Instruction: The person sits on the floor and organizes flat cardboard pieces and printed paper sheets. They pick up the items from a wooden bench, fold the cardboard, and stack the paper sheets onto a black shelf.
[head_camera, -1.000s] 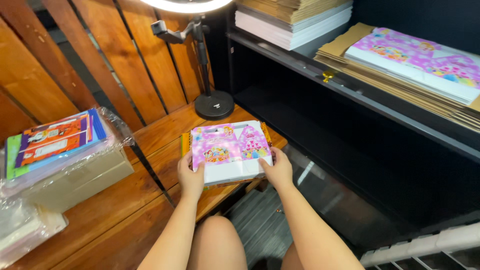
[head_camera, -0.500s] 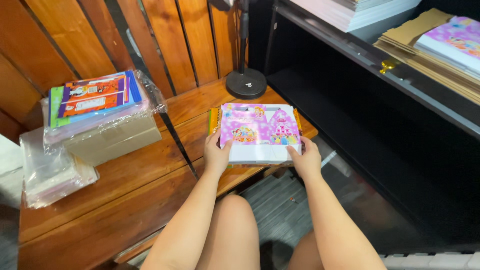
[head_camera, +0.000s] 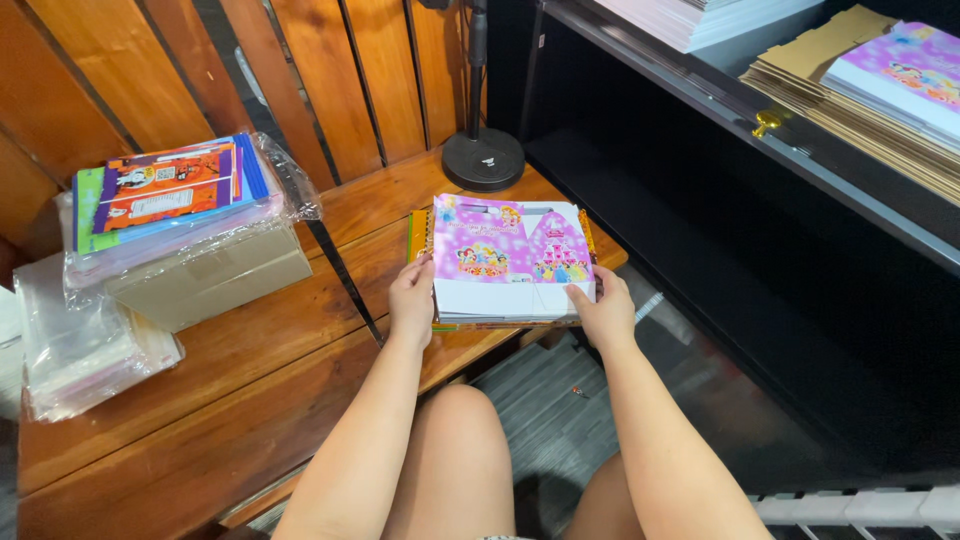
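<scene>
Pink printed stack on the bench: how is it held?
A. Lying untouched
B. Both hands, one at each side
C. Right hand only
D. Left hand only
B: the left hand grips the stack at its left edge and the right hand at its right lower corner.

A small packing workshop: flat cardboard stacks (head_camera: 850, 75) on black shelving (head_camera: 760, 140), bagged printed packs (head_camera: 170, 215) on a wooden bench (head_camera: 250, 380).
</scene>
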